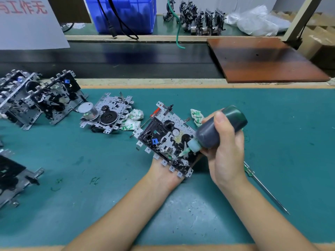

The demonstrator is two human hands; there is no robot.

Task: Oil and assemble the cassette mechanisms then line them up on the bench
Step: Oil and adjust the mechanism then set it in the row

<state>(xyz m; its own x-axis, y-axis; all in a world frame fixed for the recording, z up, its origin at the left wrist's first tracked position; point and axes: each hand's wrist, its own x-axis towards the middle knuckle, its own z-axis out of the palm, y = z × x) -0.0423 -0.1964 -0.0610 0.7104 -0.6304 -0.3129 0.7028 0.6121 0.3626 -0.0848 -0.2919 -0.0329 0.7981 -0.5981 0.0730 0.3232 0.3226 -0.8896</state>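
Green oil is going onto the cassette mechanism (165,140), which the left hand (163,171) is holding up from below, just over the teal tabletop (272,124). Most of that hand is hiding under the metal plate, so its grip looks curled around the plate's near edge, but I cannot tell for sure. The right hand (223,151) is wrapping its fingers tight around the dark oil bottle (220,126), and the pale nozzle is touching the parts near the bottom right corner of the plate.

Squeezing too hard could be a problem, because too much oil might be spilling over the black wheels. The plate could also be tipping, since it is sitting on one hand only. Other mechanisms (41,98) are lying to the left, not yet in a neat row. A long screwdriver (266,189) is lying near the right wrist, so an elbow bump could be rolling it away.
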